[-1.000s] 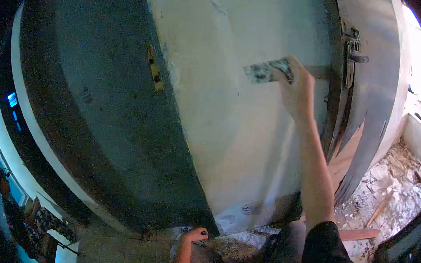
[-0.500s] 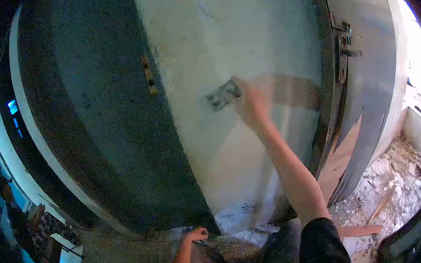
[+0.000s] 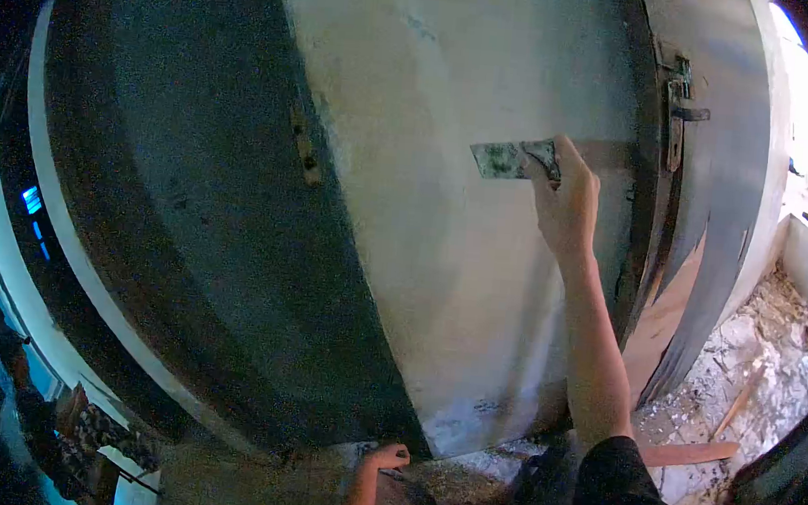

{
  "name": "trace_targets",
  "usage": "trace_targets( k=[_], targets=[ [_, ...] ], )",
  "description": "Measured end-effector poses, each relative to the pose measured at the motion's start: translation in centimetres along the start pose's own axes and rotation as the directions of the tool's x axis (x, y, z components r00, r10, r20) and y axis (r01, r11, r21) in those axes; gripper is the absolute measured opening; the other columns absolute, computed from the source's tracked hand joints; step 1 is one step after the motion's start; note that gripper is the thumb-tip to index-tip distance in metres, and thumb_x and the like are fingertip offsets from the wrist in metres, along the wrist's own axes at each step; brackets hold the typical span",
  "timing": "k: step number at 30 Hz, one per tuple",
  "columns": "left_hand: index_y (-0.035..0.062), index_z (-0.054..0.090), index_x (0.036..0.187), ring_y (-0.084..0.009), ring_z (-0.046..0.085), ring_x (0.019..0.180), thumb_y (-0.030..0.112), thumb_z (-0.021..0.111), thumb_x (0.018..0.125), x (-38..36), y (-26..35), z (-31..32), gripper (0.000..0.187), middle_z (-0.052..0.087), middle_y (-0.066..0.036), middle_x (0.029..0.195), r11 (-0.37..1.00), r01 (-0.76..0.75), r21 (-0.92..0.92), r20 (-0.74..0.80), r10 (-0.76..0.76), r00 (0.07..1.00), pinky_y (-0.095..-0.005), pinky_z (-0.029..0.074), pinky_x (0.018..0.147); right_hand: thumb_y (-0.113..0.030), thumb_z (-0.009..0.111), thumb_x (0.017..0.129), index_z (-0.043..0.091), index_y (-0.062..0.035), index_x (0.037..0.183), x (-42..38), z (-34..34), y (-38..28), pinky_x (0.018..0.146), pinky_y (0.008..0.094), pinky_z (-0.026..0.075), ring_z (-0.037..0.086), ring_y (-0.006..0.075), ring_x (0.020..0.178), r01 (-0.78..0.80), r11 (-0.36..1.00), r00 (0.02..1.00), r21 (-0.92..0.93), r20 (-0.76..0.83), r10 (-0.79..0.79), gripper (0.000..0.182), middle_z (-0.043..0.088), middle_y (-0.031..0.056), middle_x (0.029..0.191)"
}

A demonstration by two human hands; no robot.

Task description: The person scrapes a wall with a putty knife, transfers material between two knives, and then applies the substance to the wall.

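My right hand (image 3: pixel 570 194) is closed on a flat, stained metal scraper (image 3: pixel 501 160), whose wide edge points left in front of the pale wall panel (image 3: pixel 440 274). Low in the view, my left hand (image 3: pixel 390 457) is curled near the foot of the dark panel (image 3: pixel 219 190); whatever it may hold is too small and dark to name. A faint scraped mark (image 3: pixel 422 28) shows high on the pale surface.
A door handle and lock plate (image 3: pixel 677 127) stand at the right on a worn frame. White rubble and wood scraps (image 3: pixel 692 453) cover the floor at lower right. A small metal plate (image 3: pixel 306 147) sits on the dark panel's edge.
My right hand has moved right and slightly up with the scraper, which now lies more level. The view has shifted a little. My left hand remains low, near the panel's foot.
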State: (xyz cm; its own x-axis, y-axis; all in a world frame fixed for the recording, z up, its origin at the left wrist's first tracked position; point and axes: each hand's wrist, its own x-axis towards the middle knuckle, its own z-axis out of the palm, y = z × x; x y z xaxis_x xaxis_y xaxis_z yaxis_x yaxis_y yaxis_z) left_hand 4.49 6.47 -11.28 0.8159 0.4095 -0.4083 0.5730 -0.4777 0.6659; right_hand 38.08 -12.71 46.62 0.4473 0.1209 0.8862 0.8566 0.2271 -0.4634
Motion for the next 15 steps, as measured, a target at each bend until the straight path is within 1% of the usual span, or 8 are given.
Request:
trace_targets(
  k=[3, 4, 7, 10, 11, 12, 13, 15],
  targets=[
    [0.0062, 0.058, 0.095, -0.0173, 0.058, 0.080, 0.032, 0.061, 0.080, -2.3, 3.4, -0.8, 0.030, 0.059, -0.007, 0.092, 0.986, 0.102, -0.133, 0.061, -0.095, 0.994, -0.0361, 0.047, 0.068, -0.019, 0.060, 0.080, 0.056, -0.0124, 0.097, -1.1, 4.2, 0.9, 0.063, 0.0421, 0.046, 0.061, 0.0346, 0.076, 0.057, 0.990, 0.977, -0.129, 0.211, -0.029, 0.018, 0.063, 0.0128, 0.082],
    [0.0061, 0.059, 0.094, -0.0175, 0.058, 0.078, 0.029, 0.060, 0.080, -3.0, 5.0, -1.2, 0.026, 0.060, -0.006, 0.088, 0.990, 0.105, -0.089, 0.046, -0.102, 0.994, -0.0357, 0.047, 0.068, -0.019, 0.060, 0.080, 0.057, -0.0134, 0.099, -2.6, 5.4, 1.1, 0.063, 0.0420, 0.047, 0.061, 0.0345, 0.076, 0.204, 0.976, 0.971, -0.080, 0.140, -0.192, 0.020, 0.063, 0.0138, 0.082],
    [0.0058, 0.060, 0.091, -0.0180, 0.058, 0.079, 0.029, 0.060, 0.080, -3.7, 5.8, -1.9, 0.025, 0.061, -0.006, 0.087, 0.994, 0.061, -0.092, 0.032, -0.058, 0.998, -0.0355, 0.046, 0.070, -0.019, 0.060, 0.079, 0.056, -0.0129, 0.103, -2.5, 3.9, -1.4, 0.064, 0.0417, 0.047, 0.061, 0.0347, 0.076, 0.115, 0.973, 0.955, -0.202, 0.292, -0.053, 0.025, 0.063, 0.0151, 0.083],
    [0.0059, 0.061, 0.091, -0.0173, 0.059, 0.079, 0.027, 0.062, 0.079, -4.4, 6.9, -2.2, 0.025, 0.062, -0.008, 0.089, 0.999, -0.038, 0.006, -0.075, 0.038, 0.996, -0.0352, 0.046, 0.070, -0.019, 0.061, 0.079, 0.057, -0.0106, 0.103, -1.1, 2.1, -0.4, 0.064, 0.0419, 0.047, 0.060, 0.0354, 0.077, 0.069, 0.998, 0.998, -0.012, 0.006, -0.069, 0.025, 0.063, 0.0162, 0.083],
    [0.0060, 0.061, 0.092, -0.0171, 0.059, 0.079, 0.027, 0.063, 0.079, -4.8, 7.1, -2.1, 0.025, 0.062, -0.009, 0.090, 0.997, -0.063, 0.042, -0.100, 0.067, 0.993, -0.0351, 0.046, 0.071, -0.019, 0.061, 0.079, 0.057, -0.0099, 0.102, -1.0, 2.4, -0.4, 0.065, 0.0417, 0.047, 0.060, 0.0356, 0.077, 0.067, 0.995, 0.998, -0.067, 0.004, -0.067, 0.025, 0.063, 0.0164, 0.083],
    [0.0056, 0.060, 0.090, -0.0178, 0.059, 0.079, 0.027, 0.063, 0.078, -4.7, 7.6, -2.2, 0.025, 0.062, -0.009, 0.090, 1.000, 0.021, -0.023, -0.051, -0.022, 0.998, -0.0346, 0.046, 0.071, -0.019, 0.060, 0.080, 0.058, -0.0092, 0.102, -0.8, 2.5, -0.3, 0.065, 0.0415, 0.047, 0.060, 0.0359, 0.077, 0.065, 0.990, 0.998, -0.125, 0.003, -0.066, 0.025, 0.063, 0.0165, 0.083],
    [0.0055, 0.060, 0.090, -0.0183, 0.059, 0.079, 0.028, 0.063, 0.079, -4.2, 6.8, -1.8, 0.025, 0.062, -0.009, 0.090, 0.999, 0.019, -0.034, -0.034, -0.020, 0.999, -0.0348, 0.045, 0.072, -0.019, 0.060, 0.080, 0.058, -0.0085, 0.102, -0.7, 2.5, -0.1, 0.065, 0.0412, 0.047, 0.060, 0.0361, 0.077, 0.063, 0.980, 0.998, -0.187, 0.003, -0.064, 0.024, 0.063, 0.0167, 0.083],
    [0.0053, 0.060, 0.089, -0.0193, 0.058, 0.081, 0.030, 0.061, 0.079, -3.2, 4.8, -1.4, 0.026, 0.062, -0.009, 0.091, 0.999, 0.017, -0.049, 0.011, -0.016, 1.000, -0.0354, 0.045, 0.073, -0.018, 0.059, 0.080, 0.057, -0.0102, 0.106, -1.4, 1.8, 0.1, 0.066, 0.0421, 0.047, 0.059, 0.0368, 0.079, 0.124, 0.989, 0.977, -0.087, 0.186, -0.106, 0.027, 0.062, 0.0178, 0.086]
  ],
)
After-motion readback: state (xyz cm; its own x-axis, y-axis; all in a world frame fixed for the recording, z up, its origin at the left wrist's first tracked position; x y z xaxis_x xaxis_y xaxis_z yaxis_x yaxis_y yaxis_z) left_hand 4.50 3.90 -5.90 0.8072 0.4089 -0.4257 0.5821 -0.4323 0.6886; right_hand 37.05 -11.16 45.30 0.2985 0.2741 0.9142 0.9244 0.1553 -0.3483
